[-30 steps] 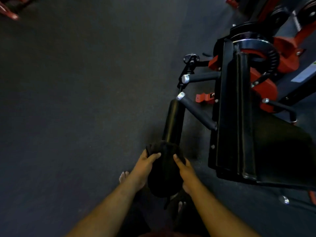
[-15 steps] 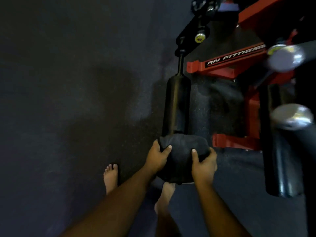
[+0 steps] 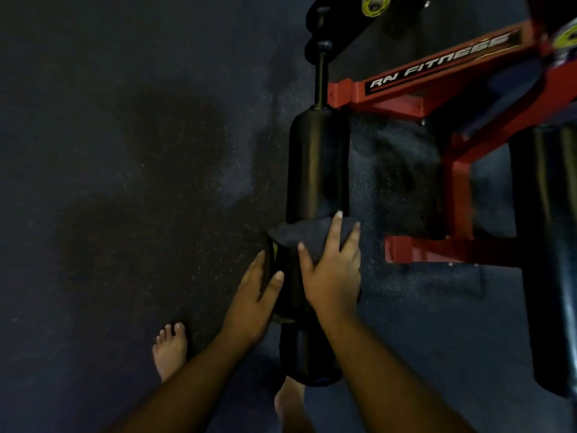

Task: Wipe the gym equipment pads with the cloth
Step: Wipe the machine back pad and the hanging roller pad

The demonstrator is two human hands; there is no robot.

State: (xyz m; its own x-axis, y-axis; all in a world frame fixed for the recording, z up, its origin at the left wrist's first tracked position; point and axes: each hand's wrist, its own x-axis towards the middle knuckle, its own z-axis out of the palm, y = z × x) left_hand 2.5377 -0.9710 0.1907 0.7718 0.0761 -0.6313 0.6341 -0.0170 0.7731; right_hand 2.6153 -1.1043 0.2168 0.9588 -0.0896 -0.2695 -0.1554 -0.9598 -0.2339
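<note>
A long black roller pad (image 3: 317,164) sticks out from the red machine toward me, its near end low in the view. A dark cloth (image 3: 312,237) is draped over the pad's middle. My right hand (image 3: 332,267) lies on the cloth with fingers spread, pressing it to the pad's right side. My left hand (image 3: 254,295) rests against the pad's left side just below the cloth, its fingers fairly straight.
The red frame (image 3: 406,95) of the machine, marked with white lettering, stands to the right. A second black roller pad (image 3: 549,245) hangs at the far right. Dark rubber floor (image 3: 125,182) stretches left. My bare feet (image 3: 170,348) stand below the pad.
Both hands gripped the bunched cloth over the pad's near end; now the cloth sits farther up the pad under my right hand, and my left hand is off it. The view moved closer.
</note>
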